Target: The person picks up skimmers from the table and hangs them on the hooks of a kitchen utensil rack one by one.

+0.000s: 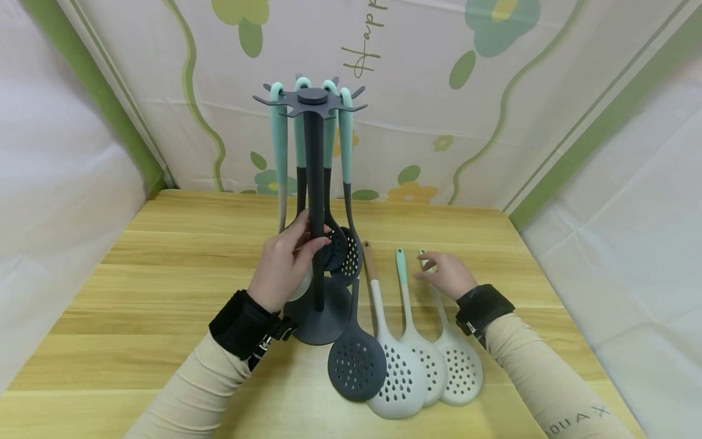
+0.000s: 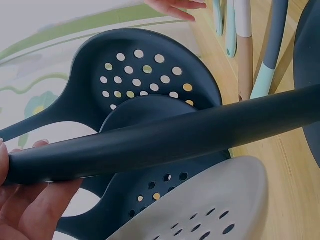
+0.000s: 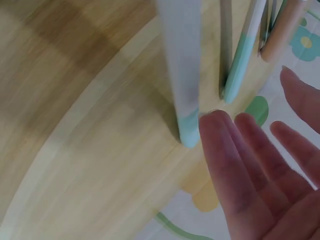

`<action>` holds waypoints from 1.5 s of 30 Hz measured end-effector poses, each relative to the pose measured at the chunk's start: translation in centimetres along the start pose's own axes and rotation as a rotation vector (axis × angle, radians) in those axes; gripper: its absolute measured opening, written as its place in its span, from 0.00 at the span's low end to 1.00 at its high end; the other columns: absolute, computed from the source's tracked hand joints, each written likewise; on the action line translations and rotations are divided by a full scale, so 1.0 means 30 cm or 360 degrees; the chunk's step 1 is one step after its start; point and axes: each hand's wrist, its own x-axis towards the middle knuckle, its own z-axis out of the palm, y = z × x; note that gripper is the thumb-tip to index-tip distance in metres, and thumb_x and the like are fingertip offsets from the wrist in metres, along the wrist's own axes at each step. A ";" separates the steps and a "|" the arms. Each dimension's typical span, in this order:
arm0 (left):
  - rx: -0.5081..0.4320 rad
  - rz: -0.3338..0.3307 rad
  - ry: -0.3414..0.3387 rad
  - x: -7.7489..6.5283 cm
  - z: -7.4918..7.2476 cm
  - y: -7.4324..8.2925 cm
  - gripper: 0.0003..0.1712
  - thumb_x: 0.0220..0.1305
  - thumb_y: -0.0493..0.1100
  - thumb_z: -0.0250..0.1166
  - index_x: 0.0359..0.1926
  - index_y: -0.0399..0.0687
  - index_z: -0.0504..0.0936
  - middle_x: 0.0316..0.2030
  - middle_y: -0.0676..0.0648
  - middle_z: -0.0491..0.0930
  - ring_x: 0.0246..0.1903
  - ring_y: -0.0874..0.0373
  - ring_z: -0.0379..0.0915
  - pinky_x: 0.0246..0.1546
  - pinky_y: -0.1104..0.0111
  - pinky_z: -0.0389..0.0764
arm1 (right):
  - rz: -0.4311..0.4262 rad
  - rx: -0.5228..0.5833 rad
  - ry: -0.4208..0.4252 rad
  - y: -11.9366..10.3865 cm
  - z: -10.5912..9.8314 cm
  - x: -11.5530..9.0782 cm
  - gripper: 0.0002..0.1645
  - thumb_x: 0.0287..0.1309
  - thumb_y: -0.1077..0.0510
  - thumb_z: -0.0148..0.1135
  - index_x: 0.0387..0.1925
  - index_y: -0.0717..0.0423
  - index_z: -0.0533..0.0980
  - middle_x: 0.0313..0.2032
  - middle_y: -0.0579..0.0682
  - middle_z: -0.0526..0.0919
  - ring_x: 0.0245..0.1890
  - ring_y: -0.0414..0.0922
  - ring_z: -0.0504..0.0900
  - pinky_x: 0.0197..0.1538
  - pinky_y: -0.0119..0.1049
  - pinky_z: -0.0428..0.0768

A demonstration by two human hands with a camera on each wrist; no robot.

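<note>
My left hand [image 1: 278, 268] grips the dark pole of a utensil stand [image 1: 315, 158] with fingers and thumb around it. Several mint-handled utensils hang from the stand's hooked top, among them a dark skimmer [image 2: 125, 55] and a light grey slotted one [image 2: 220, 205]. My right hand [image 1: 448, 275] hovers over the mint handle of the rightmost white skimmer [image 1: 460, 369]. In the right wrist view its fingers [image 3: 225, 155] are loosely spread beside the handle end [image 3: 189, 130], holding nothing.
Left of that skimmer lie a white one with a mint handle [image 1: 402, 266], a larger white one with a brown handle [image 1: 368, 261], and a dark skimmer [image 1: 358, 366] by the stand's round base [image 1: 318, 332]. Patterned cloth [image 1: 417, 122] rises behind the wooden table [image 1: 137, 292].
</note>
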 end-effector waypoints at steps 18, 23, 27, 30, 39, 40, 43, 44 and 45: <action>-0.0006 0.0012 0.0036 0.000 0.004 -0.002 0.20 0.65 0.32 0.64 0.57 0.31 0.74 0.42 0.38 0.84 0.45 0.47 0.86 0.45 0.61 0.87 | 0.0262 0.0118 -0.0228 0.022 -0.003 -0.020 0.42 0.62 0.56 0.67 0.68 0.73 0.61 0.37 0.61 0.79 0.22 0.46 0.81 0.24 0.38 0.86; -0.0009 0.0009 0.0040 -0.001 0.006 -0.006 0.21 0.65 0.32 0.64 0.58 0.31 0.74 0.42 0.38 0.84 0.45 0.47 0.86 0.45 0.61 0.87 | 0.0312 0.0102 -0.0256 0.021 0.002 -0.027 0.42 0.61 0.56 0.67 0.69 0.73 0.60 0.33 0.57 0.79 0.19 0.44 0.78 0.23 0.40 0.86; -0.0015 -0.0005 0.0036 0.000 0.007 -0.006 0.21 0.65 0.32 0.64 0.58 0.31 0.74 0.43 0.38 0.84 0.45 0.47 0.86 0.45 0.61 0.87 | 0.0353 0.0087 -0.0297 0.028 0.014 -0.031 0.41 0.60 0.55 0.68 0.67 0.72 0.63 0.29 0.55 0.80 0.16 0.44 0.78 0.21 0.39 0.84; -0.0015 -0.0005 0.0039 0.000 0.007 -0.005 0.21 0.65 0.32 0.64 0.58 0.31 0.74 0.43 0.38 0.84 0.45 0.47 0.86 0.44 0.61 0.87 | 0.0373 0.0104 -0.0320 0.032 0.023 -0.033 0.34 0.58 0.53 0.69 0.59 0.69 0.70 0.26 0.54 0.79 0.15 0.44 0.77 0.19 0.39 0.83; -0.0016 -0.0004 0.0048 0.001 0.008 -0.007 0.22 0.65 0.32 0.65 0.59 0.31 0.74 0.42 0.38 0.85 0.45 0.46 0.86 0.44 0.60 0.87 | 0.0433 0.0103 -0.0401 0.042 0.035 -0.030 0.25 0.57 0.54 0.68 0.49 0.66 0.71 0.21 0.52 0.77 0.13 0.43 0.76 0.15 0.35 0.80; -0.0016 -0.0005 0.0048 0.001 0.008 -0.007 0.22 0.65 0.32 0.65 0.59 0.31 0.74 0.42 0.38 0.85 0.45 0.46 0.86 0.44 0.60 0.87 | 0.0435 0.0100 -0.0416 0.043 0.036 -0.030 0.24 0.57 0.55 0.68 0.47 0.66 0.71 0.20 0.52 0.76 0.13 0.42 0.76 0.15 0.33 0.79; -0.0017 -0.0011 0.0048 0.001 0.007 -0.007 0.23 0.65 0.33 0.65 0.59 0.32 0.74 0.42 0.38 0.85 0.45 0.46 0.86 0.44 0.60 0.87 | 0.0454 0.0101 -0.0444 0.048 0.037 -0.030 0.18 0.57 0.58 0.65 0.43 0.66 0.72 0.18 0.51 0.76 0.12 0.41 0.74 0.14 0.30 0.76; -0.0017 -0.0013 0.0047 0.001 0.007 -0.007 0.23 0.65 0.33 0.65 0.59 0.32 0.74 0.43 0.38 0.85 0.45 0.47 0.86 0.44 0.60 0.87 | 0.0458 0.0102 -0.0451 0.050 0.036 -0.030 0.16 0.57 0.59 0.64 0.42 0.65 0.72 0.17 0.51 0.75 0.12 0.41 0.73 0.14 0.29 0.74; -0.0020 -0.0015 0.0046 0.000 0.007 -0.006 0.23 0.65 0.33 0.65 0.59 0.32 0.74 0.43 0.38 0.85 0.45 0.46 0.86 0.44 0.60 0.87 | 0.0461 0.0101 -0.0454 0.052 0.035 -0.031 0.13 0.56 0.60 0.63 0.40 0.64 0.72 0.17 0.50 0.75 0.12 0.40 0.73 0.14 0.29 0.73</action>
